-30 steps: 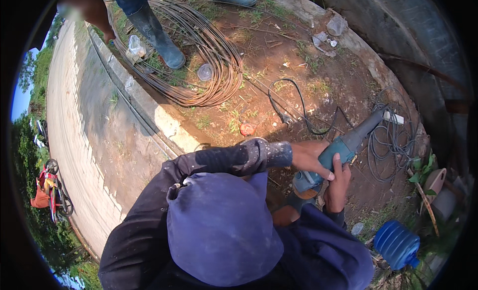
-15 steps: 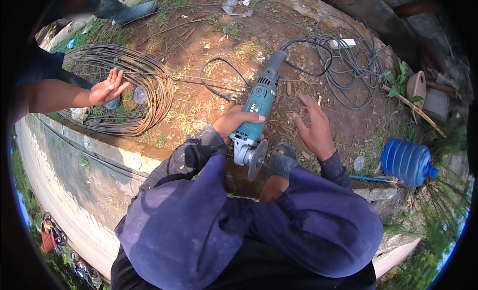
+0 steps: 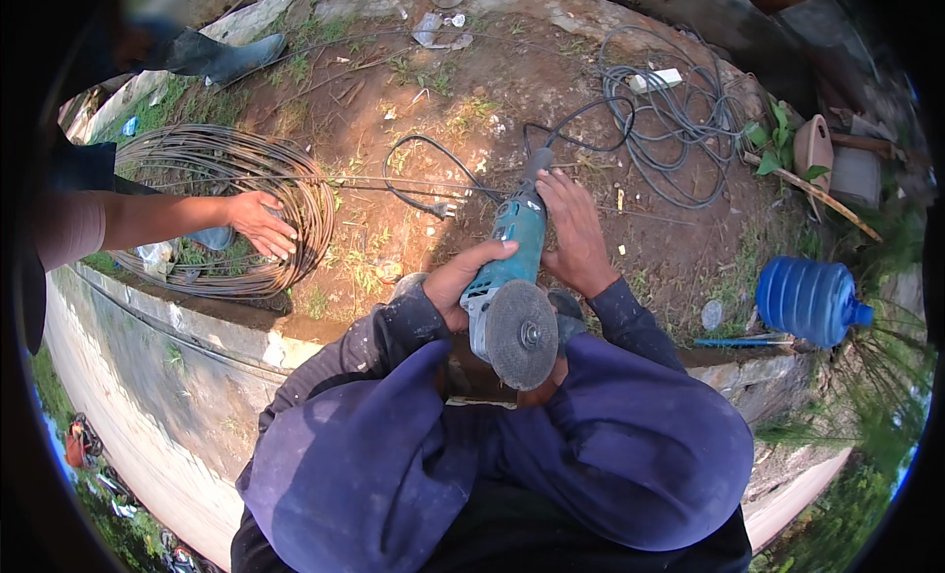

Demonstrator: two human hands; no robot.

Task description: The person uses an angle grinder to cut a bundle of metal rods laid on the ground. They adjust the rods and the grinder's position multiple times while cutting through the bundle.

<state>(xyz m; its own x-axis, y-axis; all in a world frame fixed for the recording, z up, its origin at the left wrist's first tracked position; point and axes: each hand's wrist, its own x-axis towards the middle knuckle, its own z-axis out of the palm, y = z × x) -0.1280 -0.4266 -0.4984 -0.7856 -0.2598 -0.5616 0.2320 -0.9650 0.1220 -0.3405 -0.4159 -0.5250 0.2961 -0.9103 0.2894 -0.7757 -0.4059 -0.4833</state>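
Head view: one grinder (image 3: 520, 228) ahead of the knees (image 3: 359, 455), one disc (image 3: 524, 335) bodyward. Left hand (image 3: 459, 286) wraps the grinder; right hand (image 3: 575, 233) touches near the handle (image 3: 537, 166), can't tell if gripping. I'd guess heavy, rigid, disc brittle: hold housing plus handle. One jug (image 3: 802, 300), one coil (image 3: 317, 204).

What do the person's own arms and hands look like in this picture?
The left hand and right hand are bare, without gloves. Dark sleeves reach the wrists; the left sleeve shows pale specks.
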